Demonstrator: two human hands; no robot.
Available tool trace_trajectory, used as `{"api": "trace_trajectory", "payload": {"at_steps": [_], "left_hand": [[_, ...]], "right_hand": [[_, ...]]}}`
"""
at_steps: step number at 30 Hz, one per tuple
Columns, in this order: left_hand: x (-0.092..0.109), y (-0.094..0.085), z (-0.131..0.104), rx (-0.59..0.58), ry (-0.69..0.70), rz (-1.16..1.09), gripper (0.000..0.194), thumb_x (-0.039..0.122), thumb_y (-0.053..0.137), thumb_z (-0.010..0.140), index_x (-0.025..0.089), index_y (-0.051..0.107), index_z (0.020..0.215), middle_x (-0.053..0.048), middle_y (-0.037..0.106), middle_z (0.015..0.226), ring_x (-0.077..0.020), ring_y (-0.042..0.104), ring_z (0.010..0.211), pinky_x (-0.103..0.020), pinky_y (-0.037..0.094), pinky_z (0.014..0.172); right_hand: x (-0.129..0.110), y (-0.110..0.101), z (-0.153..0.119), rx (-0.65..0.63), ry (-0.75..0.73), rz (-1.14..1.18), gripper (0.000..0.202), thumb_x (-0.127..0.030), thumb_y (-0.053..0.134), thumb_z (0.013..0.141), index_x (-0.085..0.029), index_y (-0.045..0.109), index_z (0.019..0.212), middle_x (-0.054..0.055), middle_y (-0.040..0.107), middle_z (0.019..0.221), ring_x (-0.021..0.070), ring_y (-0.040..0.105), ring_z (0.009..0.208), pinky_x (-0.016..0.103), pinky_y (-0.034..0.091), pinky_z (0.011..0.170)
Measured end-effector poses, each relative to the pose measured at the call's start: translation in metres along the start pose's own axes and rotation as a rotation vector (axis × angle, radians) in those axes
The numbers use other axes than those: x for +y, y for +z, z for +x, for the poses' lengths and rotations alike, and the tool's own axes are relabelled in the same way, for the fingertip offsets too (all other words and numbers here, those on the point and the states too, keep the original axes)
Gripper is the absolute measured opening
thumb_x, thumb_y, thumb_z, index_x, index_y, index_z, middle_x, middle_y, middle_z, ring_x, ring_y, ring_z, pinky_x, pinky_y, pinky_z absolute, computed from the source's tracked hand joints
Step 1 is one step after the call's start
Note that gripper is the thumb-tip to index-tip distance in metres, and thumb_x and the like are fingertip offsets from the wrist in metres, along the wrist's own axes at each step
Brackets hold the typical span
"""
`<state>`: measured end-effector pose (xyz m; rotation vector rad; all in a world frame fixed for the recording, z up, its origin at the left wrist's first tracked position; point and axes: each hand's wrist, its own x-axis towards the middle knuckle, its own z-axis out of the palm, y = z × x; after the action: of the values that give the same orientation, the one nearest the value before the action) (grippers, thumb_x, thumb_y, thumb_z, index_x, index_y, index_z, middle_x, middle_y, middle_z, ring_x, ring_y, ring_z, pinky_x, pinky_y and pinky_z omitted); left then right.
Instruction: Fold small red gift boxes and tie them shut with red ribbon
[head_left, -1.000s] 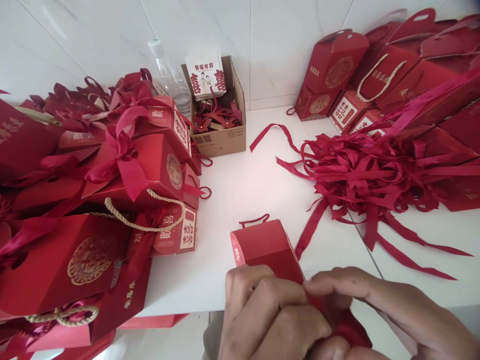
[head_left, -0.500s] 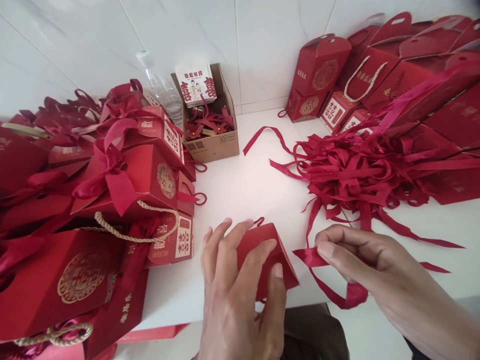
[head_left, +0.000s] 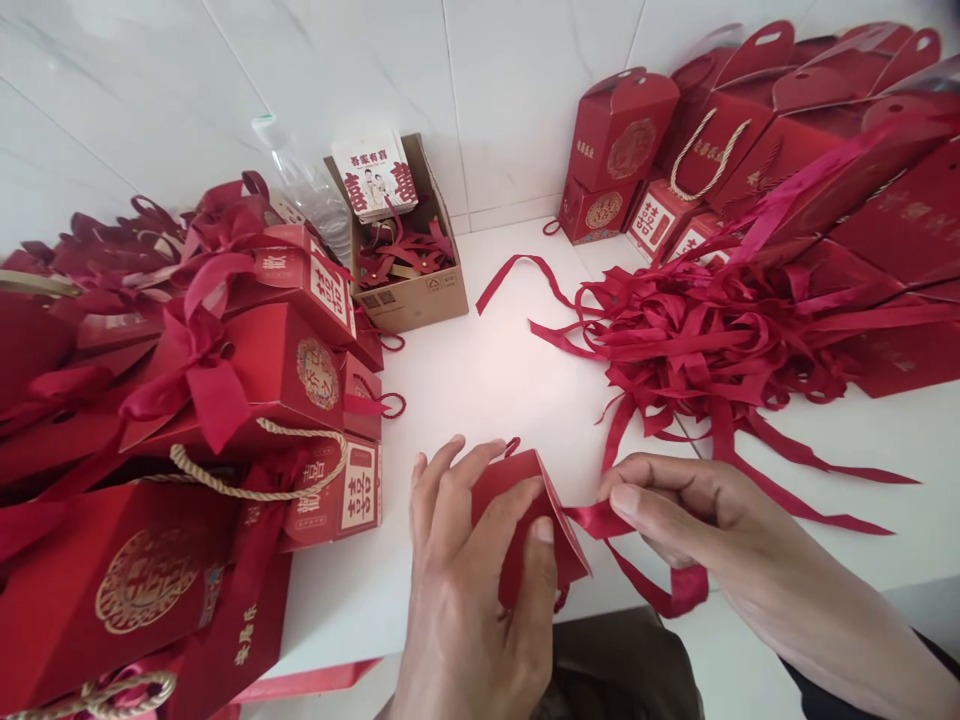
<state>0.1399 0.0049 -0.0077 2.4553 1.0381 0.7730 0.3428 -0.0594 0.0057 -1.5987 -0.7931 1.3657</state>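
My left hand [head_left: 480, 560] grips a small red gift box [head_left: 517, 510] near the front edge of the white table [head_left: 480, 390]. Its fingers lie over the top and near side of the box, and a dark red cord loop shows at the back. Just to the right, my right hand [head_left: 675, 510] pinches a red ribbon [head_left: 596, 520] between thumb and forefinger. The ribbon's tip meets the right edge of the box; whether it passes into a hole there is hard to see. The rest of this ribbon hangs in a curve below my fingers.
A heap of loose red ribbons [head_left: 705, 330] lies at the right. Behind it stand stacked red gift boxes [head_left: 622, 150]. Bow-tied boxes [head_left: 277, 370] crowd the left side. A cardboard box [head_left: 412, 300] with cards and red pieces stands at the back beside a clear plastic bottle [head_left: 300, 190].
My right hand has moved left, bringing the ribbon's tip from a short gap up to the box's right edge. My left hand keeps its hold on the box, which is turned slightly.
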Motion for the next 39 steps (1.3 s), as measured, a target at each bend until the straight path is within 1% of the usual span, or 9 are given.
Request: {"api": "trace_trajectory", "payload": {"at_steps": [4,10,16,30,33,34,36,38,39], "left_hand": [[0.0,0.0,0.0,0.011,-0.02,-0.025,0.034,0.01,0.058,0.097,0.03,0.065,0.124,-0.007,0.056,0.144,-0.0323,0.04,0.146,-0.068,0.038,0.119],[0.001,-0.001,-0.003,0.005,-0.047,-0.059,0.032,0.011,0.058,0.098,0.031,0.066,0.122,-0.006,0.058,0.143,-0.0303,0.04,0.147,-0.065,0.039,0.119],[0.0,0.0,-0.002,0.001,-0.066,-0.097,0.03,0.013,0.06,0.099,0.032,0.067,0.121,-0.005,0.059,0.141,-0.0295,0.041,0.146,-0.064,0.041,0.118],[0.003,0.001,0.003,0.011,-0.08,-0.14,0.019,0.015,0.063,0.098,0.031,0.067,0.109,-0.004,0.065,0.131,-0.0286,0.048,0.141,-0.062,0.042,0.118],[0.004,-0.001,0.004,0.036,-0.105,-0.182,0.017,0.014,0.061,0.098,0.03,0.066,0.103,-0.003,0.065,0.13,-0.0265,0.05,0.139,-0.058,0.044,0.117],[0.004,-0.001,0.004,0.051,-0.119,-0.2,0.016,0.015,0.061,0.098,0.03,0.066,0.101,-0.004,0.065,0.13,-0.0261,0.051,0.139,-0.057,0.045,0.116],[0.006,-0.004,0.003,0.09,-0.158,-0.243,0.014,0.015,0.06,0.099,0.029,0.064,0.098,-0.004,0.065,0.133,-0.0261,0.052,0.139,-0.054,0.048,0.113],[0.01,-0.006,0.002,0.154,-0.209,-0.307,0.014,0.015,0.058,0.1,0.028,0.063,0.096,-0.005,0.064,0.137,-0.0266,0.052,0.142,-0.053,0.049,0.113],[0.012,-0.007,0.002,0.194,-0.225,-0.341,0.015,0.014,0.056,0.1,0.027,0.062,0.096,-0.005,0.063,0.138,-0.027,0.052,0.143,-0.053,0.048,0.115]], "right_hand": [[0.0,0.0,0.001,0.001,0.027,-0.001,0.046,-0.067,0.071,0.089,-0.022,0.071,0.081,-0.007,0.039,0.061,0.0114,0.025,0.057,0.026,0.024,0.05],[0.004,0.0,0.006,0.054,0.061,-0.041,0.045,-0.066,0.074,0.087,-0.022,0.068,0.079,-0.005,0.046,0.065,0.0128,0.033,0.061,0.027,0.028,0.054],[0.005,-0.003,0.006,-0.028,0.104,-0.057,0.047,-0.068,0.069,0.09,-0.023,0.066,0.077,-0.007,0.034,0.062,0.0121,0.021,0.058,0.029,0.017,0.052],[0.0,0.005,0.011,-0.036,0.075,-0.071,0.047,-0.065,0.069,0.091,-0.023,0.061,0.072,-0.01,0.024,0.057,0.0094,0.017,0.05,0.025,0.014,0.043],[-0.003,0.007,0.007,0.011,0.001,-0.195,0.043,-0.064,0.065,0.095,-0.025,0.067,0.077,-0.007,0.038,0.058,0.0103,0.03,0.048,0.023,0.023,0.041],[-0.004,0.009,0.004,0.063,-0.077,-0.261,0.038,-0.062,0.064,0.097,-0.027,0.072,0.085,-0.004,0.052,0.066,0.0125,0.044,0.053,0.023,0.033,0.042],[-0.005,0.013,0.0,0.178,-0.306,-0.41,0.028,-0.057,0.063,0.1,-0.034,0.075,0.112,0.003,0.071,0.106,0.0215,0.069,0.092,0.026,0.055,0.063],[-0.008,0.019,-0.004,0.22,-0.526,-0.546,0.029,-0.05,0.063,0.102,-0.042,0.07,0.128,0.002,0.063,0.141,0.0277,0.06,0.133,0.035,0.059,0.095],[-0.01,0.023,-0.005,0.204,-0.591,-0.593,0.026,-0.048,0.062,0.103,-0.042,0.07,0.127,0.001,0.059,0.147,0.0282,0.053,0.142,0.038,0.056,0.104]]}}
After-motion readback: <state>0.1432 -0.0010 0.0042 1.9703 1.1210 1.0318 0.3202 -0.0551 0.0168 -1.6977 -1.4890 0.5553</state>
